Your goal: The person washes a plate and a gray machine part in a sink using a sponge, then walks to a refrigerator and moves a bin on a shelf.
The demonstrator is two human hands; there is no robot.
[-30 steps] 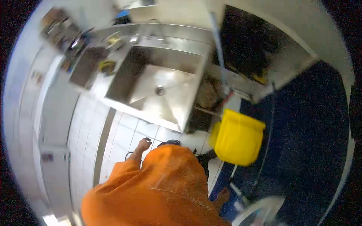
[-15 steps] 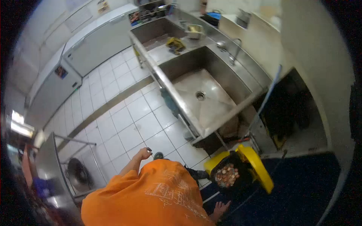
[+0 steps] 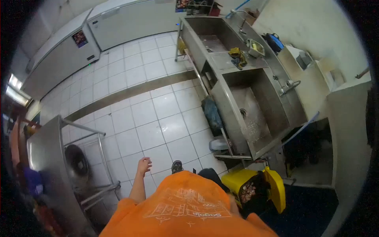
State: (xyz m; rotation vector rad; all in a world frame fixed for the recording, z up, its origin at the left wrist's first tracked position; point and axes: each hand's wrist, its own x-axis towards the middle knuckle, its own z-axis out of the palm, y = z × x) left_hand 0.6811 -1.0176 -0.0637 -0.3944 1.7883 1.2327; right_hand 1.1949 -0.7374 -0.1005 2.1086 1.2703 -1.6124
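Note:
My left hand (image 3: 145, 166) hangs over the tiled floor at my left side, holding nothing, its fingers loosely bent and apart. Of my right arm only a bit of forearm (image 3: 234, 203) shows beside the orange shirt; the right hand is hidden. Nearest to that arm stands a yellow bin (image 3: 235, 179) with its yellow lid (image 3: 275, 189) swung open. A black bag lines the bin, and in it lie pale and brownish pieces (image 3: 248, 191) that look like eggshells. My shoe (image 3: 177, 166) is on the tiles ahead of the shirt.
A steel double sink (image 3: 246, 132) runs along the right, with a yellow-and-dark cloth (image 3: 237, 57) and a small tub (image 3: 256, 48) between its basins. A steel table (image 3: 47, 154) stands left, a dark round pan (image 3: 76, 160) beneath it. White chest freezers (image 3: 134, 23) line the back. A raised strip (image 3: 130, 92) crosses the floor.
The view has turned right and tilted up, showing more of the sink and freezers. My right hand, seen low beside the bin before, is now hidden. My left hand's fingers have loosened.

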